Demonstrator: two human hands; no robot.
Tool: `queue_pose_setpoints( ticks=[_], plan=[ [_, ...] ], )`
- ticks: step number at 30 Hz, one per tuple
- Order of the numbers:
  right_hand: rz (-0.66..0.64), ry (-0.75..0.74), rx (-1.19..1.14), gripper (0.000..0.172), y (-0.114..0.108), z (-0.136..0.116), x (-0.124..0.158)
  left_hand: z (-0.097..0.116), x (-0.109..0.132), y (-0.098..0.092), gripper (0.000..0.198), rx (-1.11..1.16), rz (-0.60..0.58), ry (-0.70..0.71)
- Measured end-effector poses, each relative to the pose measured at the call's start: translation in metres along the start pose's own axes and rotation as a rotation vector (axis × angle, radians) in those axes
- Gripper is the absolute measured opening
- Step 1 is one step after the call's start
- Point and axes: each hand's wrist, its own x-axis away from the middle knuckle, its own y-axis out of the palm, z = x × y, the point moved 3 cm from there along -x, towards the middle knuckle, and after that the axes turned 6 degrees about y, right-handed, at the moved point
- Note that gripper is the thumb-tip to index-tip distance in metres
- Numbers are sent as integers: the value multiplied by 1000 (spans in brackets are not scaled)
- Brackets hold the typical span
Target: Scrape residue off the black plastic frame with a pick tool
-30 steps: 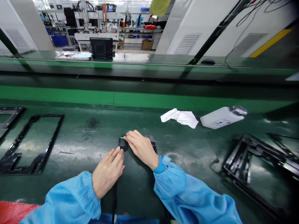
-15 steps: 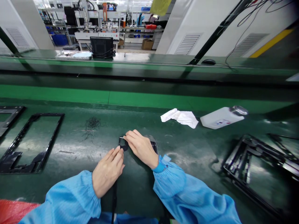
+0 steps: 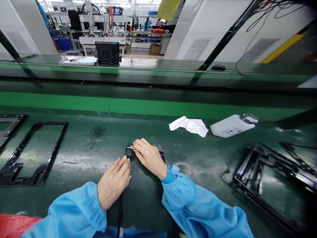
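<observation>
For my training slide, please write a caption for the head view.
Left hand and right hand at a black part on a green bench, white bottle to the right.

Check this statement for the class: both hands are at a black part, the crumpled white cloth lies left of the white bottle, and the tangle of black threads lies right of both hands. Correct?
No: the tangle of black threads lies left of both the left hand and the right hand, as the head view shows. The rest stands.
</observation>
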Motion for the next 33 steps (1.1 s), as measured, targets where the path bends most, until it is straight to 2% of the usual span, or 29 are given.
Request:
queue_pose_setpoints(
  ticks=[7, 13, 18, 23, 29, 33],
  plan=[
    [-46, -52, 22, 18, 2, 3, 1, -1, 1, 1, 30, 18, 19, -1],
    [-14, -17, -5, 19, 1, 6, 0, -1, 2, 2, 31, 35, 15, -5],
    [-47, -54, 26, 18, 2, 4, 0, -1, 2, 2, 31, 24, 14, 4],
    [-24, -9, 19, 19, 0, 6, -1, -2, 1, 2, 31, 18, 16, 10],
    [-64, -35, 11, 16, 1, 5, -1, -2, 1, 2, 30, 11, 23, 13],
    [-9, 34, -74, 15, -4, 8, 1, -3, 3, 4, 30, 14, 13, 7]
  ],
)
